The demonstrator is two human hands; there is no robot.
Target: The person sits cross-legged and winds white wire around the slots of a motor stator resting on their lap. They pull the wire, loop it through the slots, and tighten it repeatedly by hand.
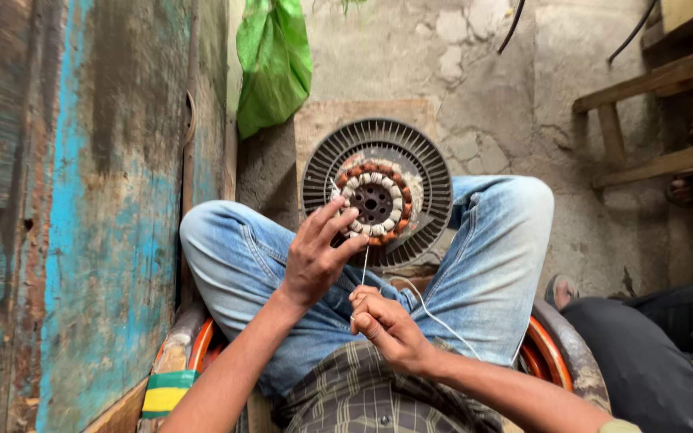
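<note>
Door (82,208): a worn metal sheet in blue paint with rust, filling the left side of the view, just beside the person's left knee.
Floor (507,104): cracked grey concrete, running under the stator and up to the bench.
Legs (491,256): in blue jeans, crossed, the 2 knees spread to either side of the stator.
Other person (667,353): a dark trouser leg at the lower right, with a sandalled foot near the right knee.
Bench (659,88): bare wooden rails at the upper right, well apart from the hands.
Bag (273,64): green plastic, hanging by the door edge above the stator.
Stator (377,192): a round dark finned disc standing tilted on the floor between the knees, with a ring of copper coils and white insulation around a hub of small holes.
Left hand (314,261): fingers spread, the tips touching the lower left of the coil ring; whether it grips the thread, I cannot tell.
Right hand (387,325): closed, pinching the thread between thumb and fingers, just below the left hand.
Thread (365,265): thin and white, taut from the coil ring down to the right hand, then trailing loose over the right thigh.
</note>
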